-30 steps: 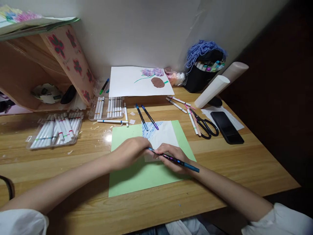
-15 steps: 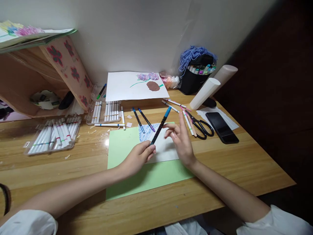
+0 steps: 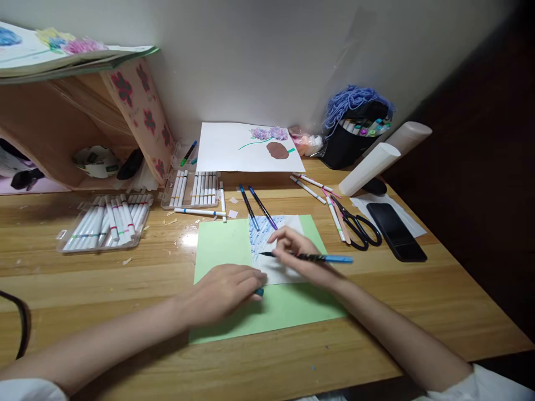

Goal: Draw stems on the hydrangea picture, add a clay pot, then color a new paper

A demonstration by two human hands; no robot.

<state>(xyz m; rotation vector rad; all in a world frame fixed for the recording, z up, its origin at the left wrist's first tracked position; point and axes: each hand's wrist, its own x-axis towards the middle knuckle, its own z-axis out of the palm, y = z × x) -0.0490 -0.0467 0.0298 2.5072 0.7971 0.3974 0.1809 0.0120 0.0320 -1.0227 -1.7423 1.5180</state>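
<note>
My right hand is closed around a brush pen with a black speckled barrel and a light blue end. Its dark tip points left, just over or touching the white paper, which has blue strokes at its upper left. Below it my left hand rests on the paper's lower left, fingers curled, with a teal pen cap poking out from under them. Two more brush pens, one blue and one purple, lie across the paper's top edge. A green sheet is underneath.
Open cases of white markers stand at the left beside a flowered box. Scissors, loose markers and a phone lie to the right. A flower drawing, a black pen holder and a white roll are behind.
The brush pen passed from my left hand to my right and is now uncapped, tip down toward the paper. My left hand lowered onto the paper with the cap. The view shifted slightly.
</note>
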